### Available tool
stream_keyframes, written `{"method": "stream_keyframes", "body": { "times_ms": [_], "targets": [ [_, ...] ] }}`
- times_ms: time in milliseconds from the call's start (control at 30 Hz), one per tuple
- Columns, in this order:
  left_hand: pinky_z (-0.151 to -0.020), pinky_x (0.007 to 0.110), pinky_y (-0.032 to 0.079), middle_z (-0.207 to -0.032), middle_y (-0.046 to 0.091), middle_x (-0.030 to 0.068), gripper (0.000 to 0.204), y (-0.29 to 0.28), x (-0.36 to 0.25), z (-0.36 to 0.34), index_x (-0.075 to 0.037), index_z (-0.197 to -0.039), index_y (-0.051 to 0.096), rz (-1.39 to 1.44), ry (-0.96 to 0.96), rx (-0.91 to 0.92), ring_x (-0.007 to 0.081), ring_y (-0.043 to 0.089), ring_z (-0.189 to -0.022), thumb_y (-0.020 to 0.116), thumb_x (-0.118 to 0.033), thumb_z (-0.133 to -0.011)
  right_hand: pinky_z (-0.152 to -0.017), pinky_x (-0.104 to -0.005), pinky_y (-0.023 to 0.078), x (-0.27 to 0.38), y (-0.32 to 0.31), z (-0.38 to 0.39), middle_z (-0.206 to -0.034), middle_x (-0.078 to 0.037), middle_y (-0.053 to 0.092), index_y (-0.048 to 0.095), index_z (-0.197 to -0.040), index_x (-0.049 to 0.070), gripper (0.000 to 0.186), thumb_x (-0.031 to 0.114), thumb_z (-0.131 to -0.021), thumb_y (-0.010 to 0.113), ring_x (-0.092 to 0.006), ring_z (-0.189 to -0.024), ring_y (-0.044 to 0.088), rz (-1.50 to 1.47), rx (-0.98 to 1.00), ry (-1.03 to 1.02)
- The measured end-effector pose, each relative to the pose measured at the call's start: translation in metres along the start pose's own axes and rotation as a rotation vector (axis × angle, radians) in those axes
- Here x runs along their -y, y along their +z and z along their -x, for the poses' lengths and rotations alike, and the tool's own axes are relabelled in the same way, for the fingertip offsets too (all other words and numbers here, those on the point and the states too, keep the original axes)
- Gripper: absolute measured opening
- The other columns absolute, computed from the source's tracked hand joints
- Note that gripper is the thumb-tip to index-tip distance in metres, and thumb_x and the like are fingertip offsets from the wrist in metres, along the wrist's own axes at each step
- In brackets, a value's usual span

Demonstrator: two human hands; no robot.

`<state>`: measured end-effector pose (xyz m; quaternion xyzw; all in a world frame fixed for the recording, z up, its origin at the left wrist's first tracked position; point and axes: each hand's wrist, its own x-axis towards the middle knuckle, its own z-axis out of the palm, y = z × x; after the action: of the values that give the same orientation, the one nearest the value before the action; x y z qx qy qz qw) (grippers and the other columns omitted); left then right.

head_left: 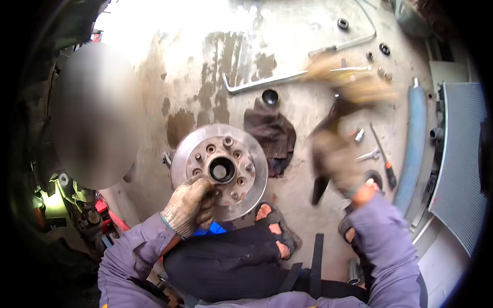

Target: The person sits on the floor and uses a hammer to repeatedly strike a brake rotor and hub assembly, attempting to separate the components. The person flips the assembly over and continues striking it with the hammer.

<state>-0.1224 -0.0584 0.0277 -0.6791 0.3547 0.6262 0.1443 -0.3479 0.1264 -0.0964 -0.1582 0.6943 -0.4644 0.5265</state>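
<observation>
A brake disc with its hub stands before me, with studs and holes around a dark round centre. My left hand, in a grey work glove, is at its lower left with curled fingers close to the hub. Those fingers are closed, and whatever they may hold is hidden. To the right, my gloved right hand is smeared by motion. It is closed around a long dark and yellowish tool, too blurred to name. A dark rag lies right of the disc, with a black ring-shaped part at its top.
A bent metal bar lies across the floor beyond the rag. At the right are a screwdriver, an open-end wrench, a blue tube and a finned radiator panel. A grey blurred patch covers the left side.
</observation>
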Motion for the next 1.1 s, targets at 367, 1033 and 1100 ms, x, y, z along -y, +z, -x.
{"method": "stream_keyframes", "body": {
  "times_ms": [367,1033,1100],
  "targets": [
    [-0.04,0.034,0.026,-0.061,0.036,-0.0007,0.019,0.007,-0.103,0.027,-0.012,-0.092,0.056,0.046,0.21,-0.151,0.0141,0.03,-0.041,0.056,-0.031,-0.095,-0.039,-0.0359,0.044,0.113,-0.067,-0.069,-0.061,-0.004,0.049,0.055,-0.092,0.003,0.019,0.019,-0.096,0.066,-0.0164,-0.041,0.047,-0.236,0.224,0.006],
    [-0.039,0.033,0.032,-0.064,0.05,0.0018,0.027,0.019,-0.081,-0.007,-0.008,-0.11,0.058,-0.113,0.223,-0.022,0.0143,0.04,-0.041,0.059,-0.033,-0.1,-0.039,-0.0333,0.041,0.111,-0.101,-0.068,-0.062,0.001,0.044,0.053,-0.091,0.009,0.022,0.026,-0.096,0.066,-0.0128,-0.041,0.04,-0.505,0.21,0.1],
    [-0.041,0.033,0.039,-0.071,0.059,0.0059,0.034,0.014,-0.083,-0.019,-0.004,-0.114,0.064,-0.294,0.268,-0.04,0.0154,0.051,-0.046,0.063,-0.034,-0.097,-0.038,-0.0329,0.041,0.118,-0.09,-0.068,-0.062,0.0,0.046,0.054,-0.09,0.009,0.022,0.026,-0.096,0.067,-0.0134,-0.04,0.042,-0.423,0.124,0.099]
  ]
}}
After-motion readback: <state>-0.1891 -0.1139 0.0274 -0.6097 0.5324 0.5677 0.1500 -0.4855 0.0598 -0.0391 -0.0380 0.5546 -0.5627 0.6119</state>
